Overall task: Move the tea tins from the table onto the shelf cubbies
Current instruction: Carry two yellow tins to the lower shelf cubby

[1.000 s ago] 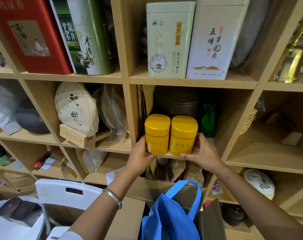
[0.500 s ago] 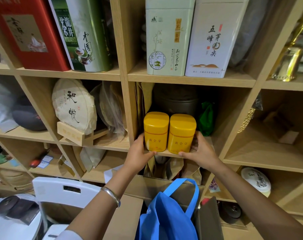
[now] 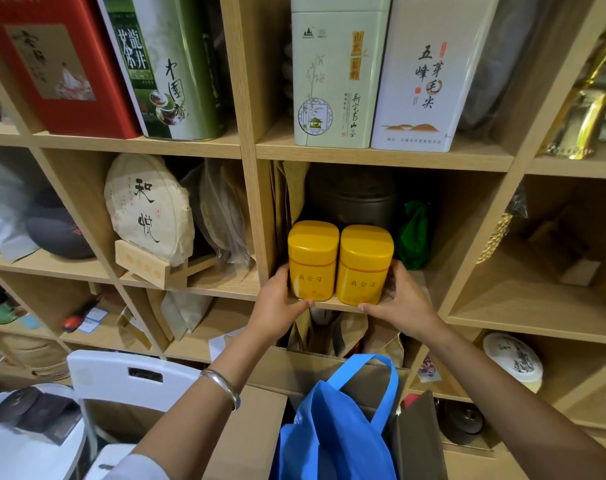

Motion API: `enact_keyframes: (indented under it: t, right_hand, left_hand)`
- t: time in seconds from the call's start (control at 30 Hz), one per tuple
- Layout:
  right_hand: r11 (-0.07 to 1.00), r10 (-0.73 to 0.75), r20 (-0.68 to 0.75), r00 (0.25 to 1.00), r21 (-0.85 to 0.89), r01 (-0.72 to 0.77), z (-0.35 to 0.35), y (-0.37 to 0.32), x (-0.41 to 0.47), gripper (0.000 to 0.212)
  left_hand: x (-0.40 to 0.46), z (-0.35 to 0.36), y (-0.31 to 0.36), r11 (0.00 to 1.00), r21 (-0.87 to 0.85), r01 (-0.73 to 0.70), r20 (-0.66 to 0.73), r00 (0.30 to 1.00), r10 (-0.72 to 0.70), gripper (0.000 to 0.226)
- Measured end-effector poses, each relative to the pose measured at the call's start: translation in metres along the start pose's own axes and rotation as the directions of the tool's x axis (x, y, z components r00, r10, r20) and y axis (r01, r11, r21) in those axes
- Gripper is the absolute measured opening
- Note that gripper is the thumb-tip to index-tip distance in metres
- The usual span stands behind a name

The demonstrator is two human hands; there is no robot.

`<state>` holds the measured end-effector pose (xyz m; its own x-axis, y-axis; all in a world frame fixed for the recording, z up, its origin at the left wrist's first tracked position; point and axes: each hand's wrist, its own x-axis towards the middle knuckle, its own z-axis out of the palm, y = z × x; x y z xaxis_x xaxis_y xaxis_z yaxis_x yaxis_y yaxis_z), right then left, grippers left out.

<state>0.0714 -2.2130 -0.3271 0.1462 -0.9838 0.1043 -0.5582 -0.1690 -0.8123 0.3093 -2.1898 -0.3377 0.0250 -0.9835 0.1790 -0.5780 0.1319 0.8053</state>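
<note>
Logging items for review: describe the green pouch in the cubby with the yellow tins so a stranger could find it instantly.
Start at the wooden shelf unit and find the middle cubby where both hands flank two yellow tea tins. Just right of the right-hand tin, set further back, stands the green pouch. It is the only bright green, crinkled soft item there; beside it sits a dark round canister.

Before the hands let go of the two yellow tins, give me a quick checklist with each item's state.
1. Both yellow tins upright on the cubby board: ok.
2. Tins set side by side, touching: ok.
3. Bases fully back from the front edge: not ok, they stand right at it.
4. Room behind to push deeper: cannot tell; a dark canister and a green bag stand behind.
5. Left hand and right hand steady the outer sides: ok.
</note>
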Motion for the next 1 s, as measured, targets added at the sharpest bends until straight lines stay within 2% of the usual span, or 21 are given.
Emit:
enact_keyframes:
  t: [0.37,0.57,0.67,0.73,0.8,0.9,1.0]
  right_hand:
    - [0.998,-0.042,-0.010,0.999,-0.049,0.041,0.002,0.006,0.004,0.093]
    - [0.993,-0.040,-0.049,0.998,-0.110,0.034,0.004,0.009,0.003,0.107]
    - [0.993,-0.019,-0.045,0.999,-0.116,0.014,0.000,0.015,-0.003,0.120]
    - [0.989,0.006,-0.046,0.999,-0.150,-0.013,-0.002,0.017,-0.013,0.119]
    - [0.980,-0.004,-0.068,0.998,-0.200,-0.009,-0.002,0.017,-0.028,0.106]
    - [0.958,-0.132,-0.158,0.978,-0.274,0.085,0.002,0.011,-0.050,0.064]
    - [0.936,-0.231,-0.158,0.960,-0.304,0.175,0.007,-0.001,-0.058,0.031]
  left_hand:
    - [-0.005,-0.001,0.009,0.999,0.018,-0.037,0.016,0.999,0.037,0.068]
    - [-0.014,-0.002,0.007,0.997,0.071,-0.012,0.028,1.000,0.010,0.095]
    - [-0.032,-0.004,0.001,0.992,0.128,-0.006,0.015,1.000,0.005,0.093]
    - [-0.045,-0.003,-0.006,0.984,0.174,-0.035,-0.015,0.999,0.038,0.085]
    - [-0.057,-0.002,-0.013,0.977,0.200,-0.076,-0.030,0.996,0.083,0.069]
    - [-0.064,0.000,-0.019,0.967,0.242,-0.077,-0.006,0.997,0.080,0.047]
    - [-0.061,-0.003,-0.023,0.939,0.335,-0.083,0.055,0.996,0.068,0.045]
